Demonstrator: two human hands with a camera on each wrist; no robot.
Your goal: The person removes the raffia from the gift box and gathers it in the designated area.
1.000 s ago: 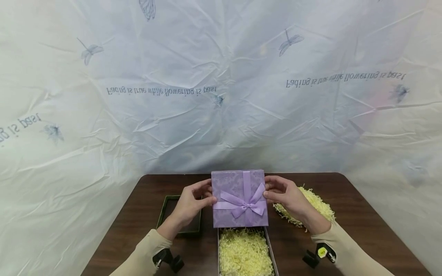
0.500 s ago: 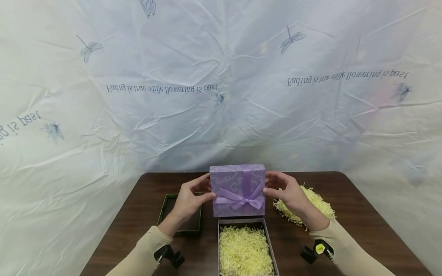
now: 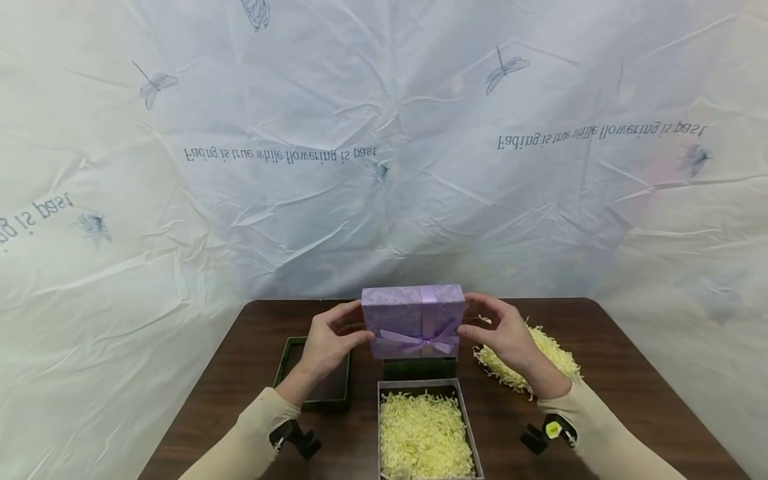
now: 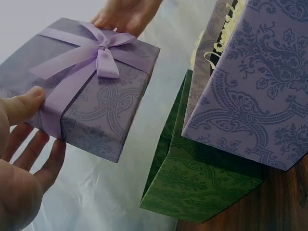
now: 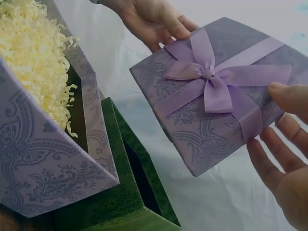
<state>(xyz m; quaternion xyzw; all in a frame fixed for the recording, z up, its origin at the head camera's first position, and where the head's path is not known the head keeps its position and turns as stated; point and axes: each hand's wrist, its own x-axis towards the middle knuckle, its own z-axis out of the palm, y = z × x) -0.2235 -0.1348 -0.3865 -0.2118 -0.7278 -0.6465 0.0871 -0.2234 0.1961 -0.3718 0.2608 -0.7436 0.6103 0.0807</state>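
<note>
A purple patterned box lid [image 3: 393, 317] with a lilac ribbon bow [image 5: 208, 74] is held up in the air between my two hands. My left hand [image 3: 327, 343] grips its left edge, thumb on the top face and fingers at the side. On the opposite edge my right hand [image 3: 507, 340] holds it the same way. Below and nearer to me stands the open purple box [image 4: 260, 96], filled with pale yellow shredded paper [image 3: 426, 433]. Behind that box shows a green patterned box [image 4: 202, 178], partly hidden by the lid in the head view.
A shallow dark-green lid or tray [image 3: 327, 404] lies at the left, partly behind my left forearm. To the right is a heap of yellow shredded paper [image 3: 555, 357]. A pale printed curtain [image 3: 384, 220] hangs behind the brown table [image 3: 624, 427].
The purple lid has moved back, away from me, and tilted so that its far side wall shows more. The purple box's far rim and the green box behind it have come into view.
</note>
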